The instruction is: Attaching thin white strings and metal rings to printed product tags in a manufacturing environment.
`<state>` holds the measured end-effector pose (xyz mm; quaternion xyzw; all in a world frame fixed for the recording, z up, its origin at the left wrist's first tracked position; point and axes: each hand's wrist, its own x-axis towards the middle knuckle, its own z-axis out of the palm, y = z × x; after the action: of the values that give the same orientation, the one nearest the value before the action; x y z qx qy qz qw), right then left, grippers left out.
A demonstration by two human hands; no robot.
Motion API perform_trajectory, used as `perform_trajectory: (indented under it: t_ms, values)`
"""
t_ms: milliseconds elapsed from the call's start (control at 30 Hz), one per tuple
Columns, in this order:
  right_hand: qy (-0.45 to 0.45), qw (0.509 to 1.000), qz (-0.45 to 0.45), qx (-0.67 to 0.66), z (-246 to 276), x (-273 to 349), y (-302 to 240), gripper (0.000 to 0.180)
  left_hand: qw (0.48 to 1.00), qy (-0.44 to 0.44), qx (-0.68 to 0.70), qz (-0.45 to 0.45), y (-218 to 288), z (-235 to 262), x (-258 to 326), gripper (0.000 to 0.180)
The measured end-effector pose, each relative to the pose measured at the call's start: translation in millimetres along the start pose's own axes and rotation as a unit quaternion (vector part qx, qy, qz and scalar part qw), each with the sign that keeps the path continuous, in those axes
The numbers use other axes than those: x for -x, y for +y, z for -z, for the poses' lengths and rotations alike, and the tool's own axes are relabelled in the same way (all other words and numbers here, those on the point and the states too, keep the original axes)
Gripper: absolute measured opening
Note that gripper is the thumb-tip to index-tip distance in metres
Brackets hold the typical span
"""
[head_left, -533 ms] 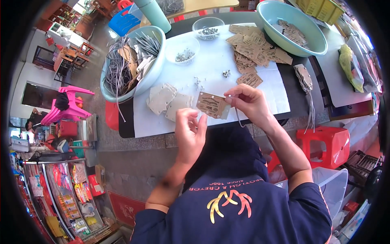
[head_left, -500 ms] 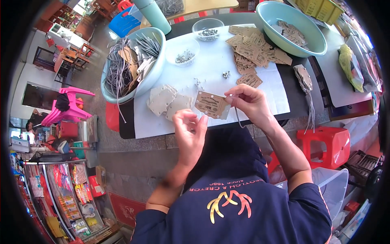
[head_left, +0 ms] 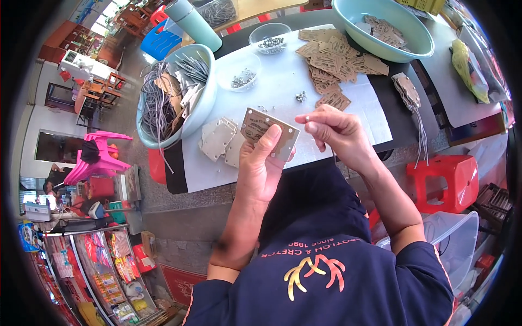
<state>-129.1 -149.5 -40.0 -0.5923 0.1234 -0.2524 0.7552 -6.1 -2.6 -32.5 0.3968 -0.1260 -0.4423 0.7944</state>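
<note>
My left hand [head_left: 261, 168] holds a brown printed card [head_left: 265, 129], tilted, with its thumb across the front. Small silver studs show along the card's edges, and a pale layer shows at its right side. Just right of it, my right hand [head_left: 340, 130] pinches a small silver stud [head_left: 307, 119] between thumb and forefinger, apart from the card. Pale grey plates [head_left: 217, 138] lie on the white sheet [head_left: 283, 76] beside my left hand. Loose studs [head_left: 301, 96] and a pile of brown cards [head_left: 331, 60] lie beyond my hands.
Two clear bowls [head_left: 239, 73] hold small metal pieces. A blue basin [head_left: 209, 92] of grey cords and cards stands left, by a teal bottle [head_left: 196, 24]. Another basin [head_left: 380, 46] stands far right, near corded cards [head_left: 406, 89]. A red stool [head_left: 448, 179] is at right.
My left hand has closed around the card and lifted and tilted it. My right hand has come away from the card's right edge, a stud in its fingers. The whole view has shifted slightly.
</note>
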Motion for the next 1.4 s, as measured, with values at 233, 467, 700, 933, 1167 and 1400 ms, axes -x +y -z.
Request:
perform_trajectory:
  t_ms: [233,467,700,933,1167,1400]
  values:
    - [-0.034,0.997,-0.038,0.064,2,2,-4,0.016,1.0,-0.008,-0.025,0.018,0,-1,-2,0.014]
    - [-0.096,0.994,-0.049,0.0,3,-1,-1,0.012,0.999,-0.018,-0.034,0.027,0,1,-6,0.012]
    - [-0.114,0.99,-0.051,-0.066,5,1,5,0.016,0.996,-0.065,-0.044,0.041,0,6,-8,0.016]
    - [-0.111,0.981,-0.099,-0.124,5,0,3,0.012,0.995,-0.045,-0.092,0.011,0,6,-8,0.016]
    - [-0.11,0.983,-0.08,-0.126,2,-1,13,0.021,0.996,-0.055,-0.047,0.05,-3,10,-11,0.016]
    - [-0.11,0.983,-0.088,-0.117,5,-2,19,0.019,0.995,-0.075,-0.047,0.055,-1,13,-11,0.015]
